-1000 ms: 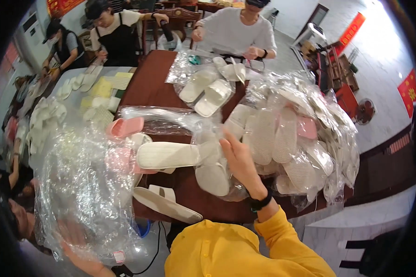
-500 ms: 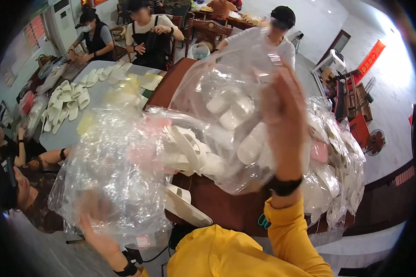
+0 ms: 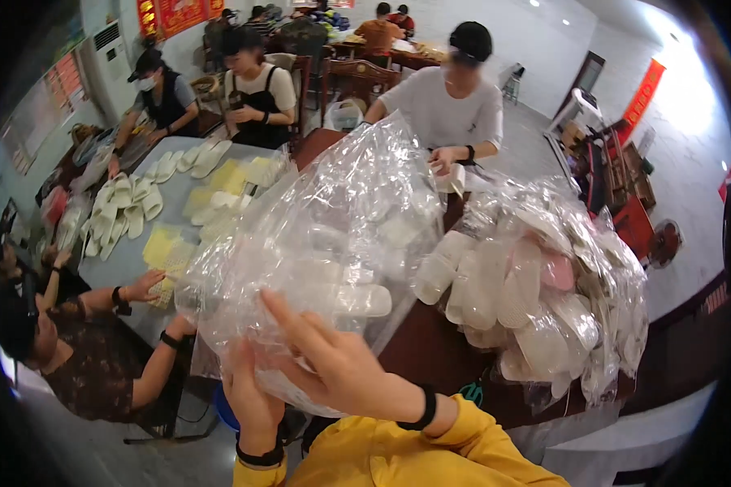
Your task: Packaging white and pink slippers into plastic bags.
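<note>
A large clear plastic bag (image 3: 300, 219) spreads out in front of me at the middle of the head view. Near its lower edge my left hand (image 3: 253, 402) is closed on the plastic. Just right of it, my right hand (image 3: 333, 357) lies against the bag with its fingers stretched out toward the upper left. Through the film show pale slippers, one white slipper (image 3: 364, 300) plainest near the bag's middle; whether they lie inside or beneath it I cannot tell.
Bagged white slippers (image 3: 536, 308) form a heap on the brown table (image 3: 418, 345) at right. On the left, a grey table (image 3: 114, 260) carries loose white slippers (image 3: 122, 199) and yellow sheets (image 3: 166, 247). A co-worker in white (image 3: 451, 105) stands opposite; another person's arms (image 3: 150, 349) reach in from the left.
My right hand has come down and leftward beside my left hand, which has moved slightly right. The plastic bag now spreads across the middle, and the heap at right shows more fully.
</note>
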